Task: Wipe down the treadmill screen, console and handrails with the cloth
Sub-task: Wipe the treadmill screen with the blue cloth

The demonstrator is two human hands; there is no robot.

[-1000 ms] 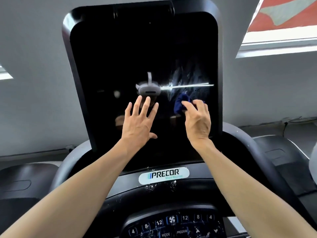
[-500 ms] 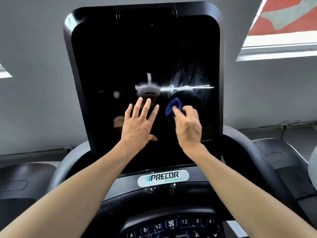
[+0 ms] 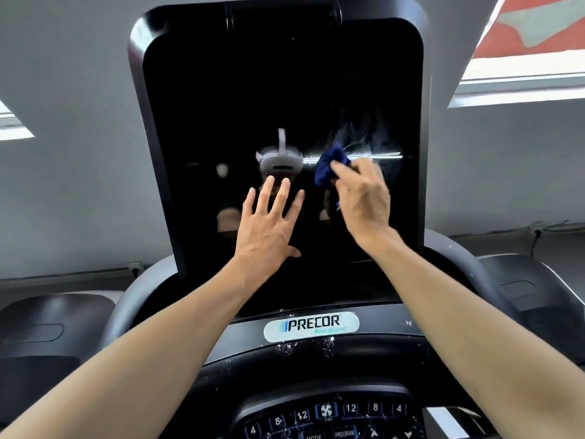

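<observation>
Right hand (image 3: 364,198) clenched around a bunched dark-blue cloth (image 3: 329,167), pressing it to the glass of the screen (image 3: 285,90). Over the last second the cloth has travelled from the lower right part of the screen toward the middle, then up to the level of the bright reflected streak. Left hand (image 3: 269,223) spread open, holding nothing, in much the same spot as before; whether its palm touches the glass or hovers just off it is hard to tell against the black surface.

Faint wet smears show above and to the right of the cloth; the left half of the screen looks unsmeared, probably not yet wiped.

Below the screen, the console (image 3: 316,362) carries white droplets near the brand badge (image 3: 311,326) and across the button panel (image 3: 329,419). Grey handrails (image 3: 456,251) curve out either side, untouched by either hand.

Judgement: task at an early stage, screen in progress; console and handrails remain.
</observation>
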